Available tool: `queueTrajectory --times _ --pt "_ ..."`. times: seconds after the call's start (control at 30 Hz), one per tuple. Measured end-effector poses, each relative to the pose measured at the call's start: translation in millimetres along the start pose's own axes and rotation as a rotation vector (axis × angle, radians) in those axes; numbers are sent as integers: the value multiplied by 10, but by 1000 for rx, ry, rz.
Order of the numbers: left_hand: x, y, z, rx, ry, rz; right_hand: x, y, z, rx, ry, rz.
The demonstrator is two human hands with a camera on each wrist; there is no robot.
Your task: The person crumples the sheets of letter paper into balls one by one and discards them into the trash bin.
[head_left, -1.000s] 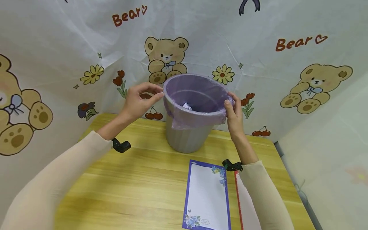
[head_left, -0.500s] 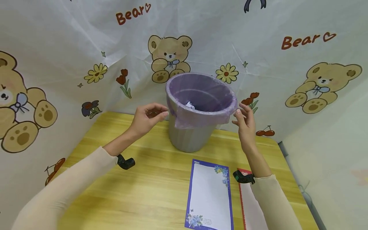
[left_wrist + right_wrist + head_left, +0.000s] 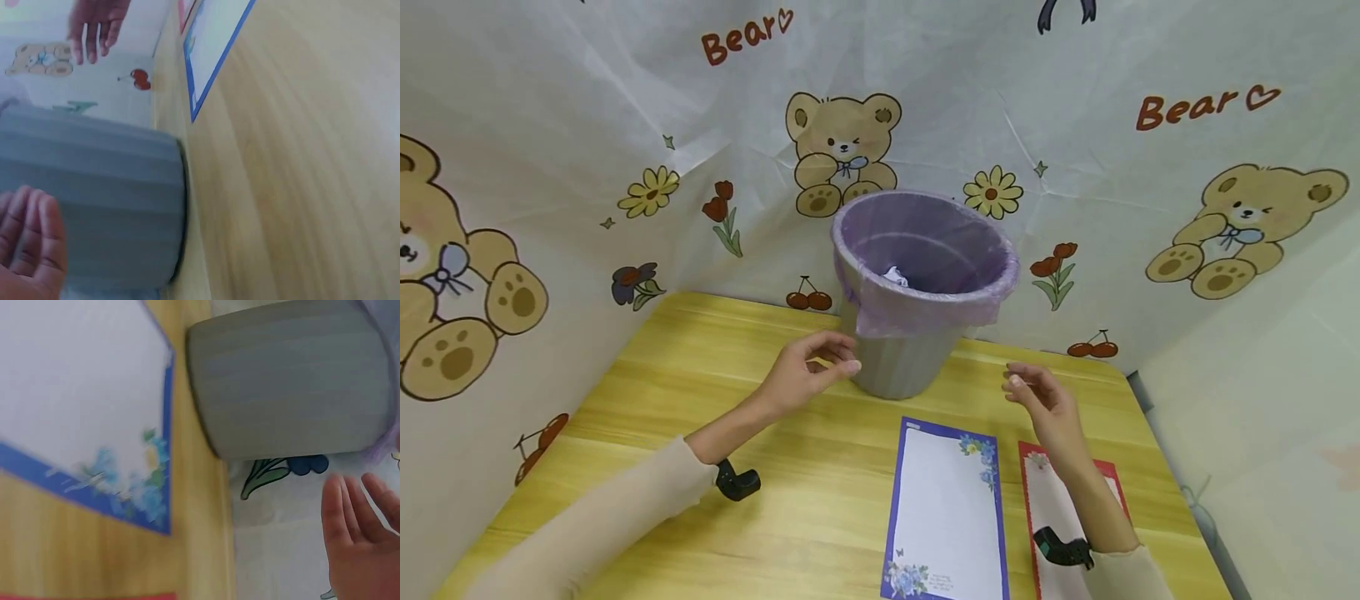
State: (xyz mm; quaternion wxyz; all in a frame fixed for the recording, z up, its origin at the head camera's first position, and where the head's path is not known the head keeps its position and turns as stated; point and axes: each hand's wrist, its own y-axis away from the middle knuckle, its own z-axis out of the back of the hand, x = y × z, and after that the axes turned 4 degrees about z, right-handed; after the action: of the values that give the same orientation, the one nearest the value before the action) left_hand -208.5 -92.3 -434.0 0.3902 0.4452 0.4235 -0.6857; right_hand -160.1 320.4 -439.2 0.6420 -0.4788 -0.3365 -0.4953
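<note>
A grey trash can [image 3: 895, 364] stands at the back of the table, lined with a purple plastic bag [image 3: 917, 310] folded over its rim. Crumpled white paper [image 3: 895, 276] shows inside. My left hand [image 3: 808, 371], fingers loosely bent and holding nothing, is in front of the can's lower left side. Off to the can's right, my right hand [image 3: 1048, 408] hovers over the table, relaxed, with nothing in it. The left wrist view shows the can's ribbed side [image 3: 94, 181] beyond the left fingers; in the right wrist view the right fingers [image 3: 350, 512] are spread apart from the can.
Two bordered paper sheets lie on the wooden table [image 3: 737, 533]: a blue-edged one [image 3: 951, 517] in front of the can and a red-edged one [image 3: 1052, 508] partly under my right forearm. A bear-print cloth [image 3: 925, 100] hangs close behind the table.
Both hands have left the bag-covered rim and come down toward me, the right one also moving outward. The can and bag stay in place; more of the red-edged sheet shows.
</note>
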Motion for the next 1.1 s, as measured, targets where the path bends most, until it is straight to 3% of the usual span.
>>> queueTrajectory --times 0.1,0.23,0.53,0.7,0.87,1.1 --pt "43 132 -132 67 -66 56 -84 201 -13 74 38 3" --pt "125 306 -307 155 -137 86 -140 469 -48 149 185 -14" --pt "237 623 -614 371 -498 35 -118 879 -118 328 533 -174" --pt "254 646 -773 458 -639 -8 -78 976 -118 411 610 -208" --pt "272 567 -952 475 -723 -55 -5 1056 -127 437 727 -197" --pt "218 487 -1087 507 -871 -52 19 1061 -174 469 820 -174"
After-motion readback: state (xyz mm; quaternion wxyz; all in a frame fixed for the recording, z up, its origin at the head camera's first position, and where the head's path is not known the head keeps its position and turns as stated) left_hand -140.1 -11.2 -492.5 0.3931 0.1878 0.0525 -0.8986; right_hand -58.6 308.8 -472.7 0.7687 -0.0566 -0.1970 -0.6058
